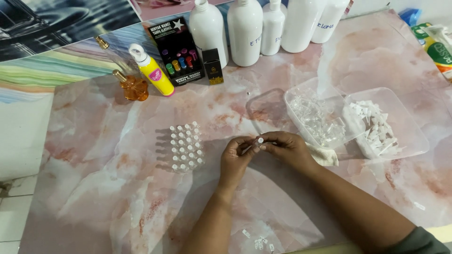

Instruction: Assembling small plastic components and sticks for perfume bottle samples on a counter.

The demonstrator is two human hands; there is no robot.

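My left hand and my right hand meet over the pink marbled table, pinching one small clear vial with a white cap between their fingertips. A cluster of several upright capped vials stands just left of my left hand. Right of my hands sit a clear tray of empty vials and a clear tray of white caps. A crumpled cloth lies under my right wrist.
Several tall white bottles line the back edge. A yellow bottle, an amber glass bottle, a black display box of coloured vials and a small black box stand at back left. Small white bits lie near the front edge.
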